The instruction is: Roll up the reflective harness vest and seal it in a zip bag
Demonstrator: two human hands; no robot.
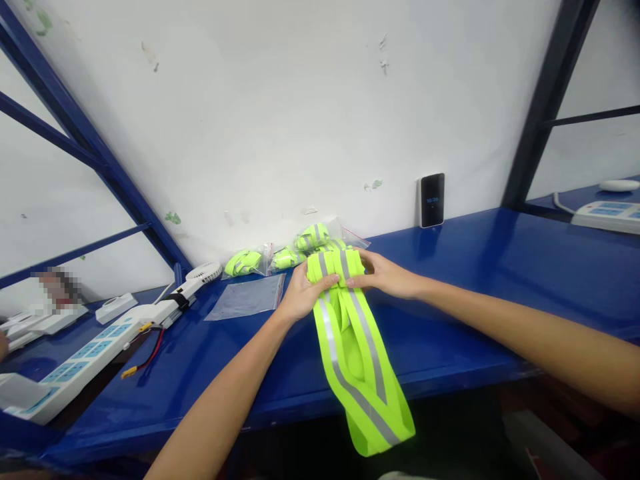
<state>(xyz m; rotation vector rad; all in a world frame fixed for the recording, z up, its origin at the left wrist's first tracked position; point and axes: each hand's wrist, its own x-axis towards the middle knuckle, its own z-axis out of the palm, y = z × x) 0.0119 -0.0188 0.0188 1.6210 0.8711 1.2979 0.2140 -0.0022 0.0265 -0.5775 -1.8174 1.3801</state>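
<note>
Looking down, I see a big blue table [450,267] against a white wall [280,113], and a bright yellow-green safety vest [357,360] with shiny gray stripes hangs down past the table's front edge. The left hand [303,293] and the right hand [385,275] both grip the folded top of the vest, close together, and hold it up over the table. Just behind the hands lie small clear bags [245,263] with folded green vests inside, and a flat clear bag [245,298] lies just beside the left hand.
</note>
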